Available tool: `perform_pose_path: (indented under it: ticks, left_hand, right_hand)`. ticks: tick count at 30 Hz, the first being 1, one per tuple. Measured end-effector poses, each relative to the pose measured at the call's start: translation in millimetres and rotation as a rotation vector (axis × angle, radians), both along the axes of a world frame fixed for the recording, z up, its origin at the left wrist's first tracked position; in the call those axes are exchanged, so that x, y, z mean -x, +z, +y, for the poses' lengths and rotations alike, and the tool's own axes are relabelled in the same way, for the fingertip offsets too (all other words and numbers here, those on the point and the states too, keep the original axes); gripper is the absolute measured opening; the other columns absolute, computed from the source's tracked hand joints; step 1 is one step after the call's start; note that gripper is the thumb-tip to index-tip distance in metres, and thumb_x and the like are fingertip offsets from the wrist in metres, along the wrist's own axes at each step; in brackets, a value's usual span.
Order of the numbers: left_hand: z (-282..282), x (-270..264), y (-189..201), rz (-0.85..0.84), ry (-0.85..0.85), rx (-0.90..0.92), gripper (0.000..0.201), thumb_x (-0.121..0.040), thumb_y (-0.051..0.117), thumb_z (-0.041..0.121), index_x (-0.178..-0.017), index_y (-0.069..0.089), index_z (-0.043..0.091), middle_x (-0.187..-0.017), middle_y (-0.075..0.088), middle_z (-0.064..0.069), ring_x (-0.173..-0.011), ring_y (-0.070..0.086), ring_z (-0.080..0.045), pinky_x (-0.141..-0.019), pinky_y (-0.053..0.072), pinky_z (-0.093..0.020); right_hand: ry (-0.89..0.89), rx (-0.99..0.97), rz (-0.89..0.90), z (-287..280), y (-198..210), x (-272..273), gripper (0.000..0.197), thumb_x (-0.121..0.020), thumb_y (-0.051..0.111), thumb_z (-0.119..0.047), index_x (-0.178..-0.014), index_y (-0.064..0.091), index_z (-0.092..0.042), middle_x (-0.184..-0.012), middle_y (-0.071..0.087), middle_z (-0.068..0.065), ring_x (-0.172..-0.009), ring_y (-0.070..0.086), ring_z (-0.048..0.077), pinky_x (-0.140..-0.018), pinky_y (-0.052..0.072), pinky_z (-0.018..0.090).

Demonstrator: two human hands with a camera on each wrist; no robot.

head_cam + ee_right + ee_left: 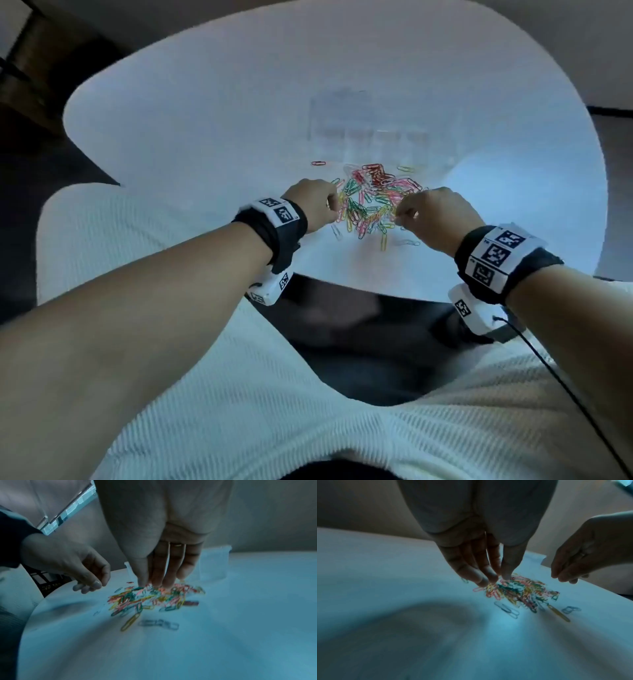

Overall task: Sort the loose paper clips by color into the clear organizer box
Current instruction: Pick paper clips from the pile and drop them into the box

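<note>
A heap of mixed coloured paper clips lies on the white table, just in front of the clear organizer box. My left hand hangs at the heap's left edge. Its thumb and fingertips are drawn close together just over the clips, and I see nothing between them. My right hand is at the heap's right side. Its fingers point straight down with the tips among the clips. Blur hides whether the thumb and forefinger pinch one.
Stray clips lie apart from the heap: a red one at the back left, a yellow one and pale ones at the front. The table's near edge is close to my lap. A dark chair stands left.
</note>
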State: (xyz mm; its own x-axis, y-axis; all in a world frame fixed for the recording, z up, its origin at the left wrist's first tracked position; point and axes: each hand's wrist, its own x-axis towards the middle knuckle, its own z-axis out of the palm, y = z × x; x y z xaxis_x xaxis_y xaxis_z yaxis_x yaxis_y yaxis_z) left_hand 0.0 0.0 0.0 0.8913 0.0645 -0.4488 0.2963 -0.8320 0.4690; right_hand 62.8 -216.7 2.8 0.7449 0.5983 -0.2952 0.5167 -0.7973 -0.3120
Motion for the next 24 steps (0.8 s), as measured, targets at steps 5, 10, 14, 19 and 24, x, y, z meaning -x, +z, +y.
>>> perform_pose_path:
  ticks: [5, 10, 14, 19, 24]
  left_hand:
    - [8, -20, -10, 0.027, 0.063, -0.005, 0.007, -0.082, 0.068, 0.016, -0.083, 0.063, 0.02, -0.083, 0.054, 0.008, -0.082, 0.054, -0.016, -0.072, 0.043, -0.026]
    - [1, -29, -16, 0.01, 0.04, -0.008, 0.008, -0.081, 0.069, 0.019, -0.087, 0.063, 0.019, -0.085, 0.057, 0.006, -0.083, 0.056, -0.017, -0.073, 0.044, -0.027]
    - [-5, -28, -23, 0.013, 0.003, -0.014, 0.014, -0.078, 0.07, 0.016, -0.091, 0.063, 0.018, -0.086, 0.059, 0.004, -0.084, 0.058, -0.018, -0.07, 0.044, -0.027]
    - [-1, -27, -26, 0.031, 0.093, 0.09, 0.017, -0.075, 0.074, 0.009, -0.088, 0.066, 0.016, -0.077, 0.067, 0.002, -0.073, 0.066, -0.019, -0.076, 0.054, -0.031]
    - [8, -27, -27, -0.016, 0.215, 0.144, 0.016, -0.073, 0.076, 0.009, -0.082, 0.068, 0.021, -0.069, 0.064, 0.007, -0.066, 0.063, -0.013, -0.067, 0.048, -0.022]
  right_hand:
    - [0.043, -0.09, 0.006, 11, -24, -7, 0.017, -0.092, 0.062, -0.028, -0.099, 0.074, -0.017, -0.092, 0.069, 0.004, -0.082, 0.062, 0.026, -0.07, 0.049, 0.032]
    - [0.084, -0.162, -0.075, 21, -45, -10, 0.013, -0.088, 0.065, -0.013, -0.094, 0.076, -0.013, -0.085, 0.066, 0.007, -0.077, 0.062, 0.032, -0.06, 0.052, 0.036]
    - [-0.028, -0.198, -0.075, 22, -49, -18, 0.01, -0.087, 0.066, -0.015, -0.091, 0.075, -0.014, -0.089, 0.066, 0.005, -0.08, 0.061, 0.029, -0.063, 0.05, 0.034]
    - [-0.178, -0.221, 0.041, 17, -44, -25, 0.005, -0.084, 0.069, -0.015, -0.084, 0.074, -0.017, -0.091, 0.067, 0.002, -0.085, 0.06, 0.023, -0.073, 0.05, 0.033]
    - [-0.431, -0.38, 0.301, 10, -27, -35, 0.006, -0.082, 0.075, -0.017, -0.084, 0.072, -0.022, -0.073, 0.066, -0.006, -0.066, 0.059, 0.005, -0.06, 0.041, 0.011]
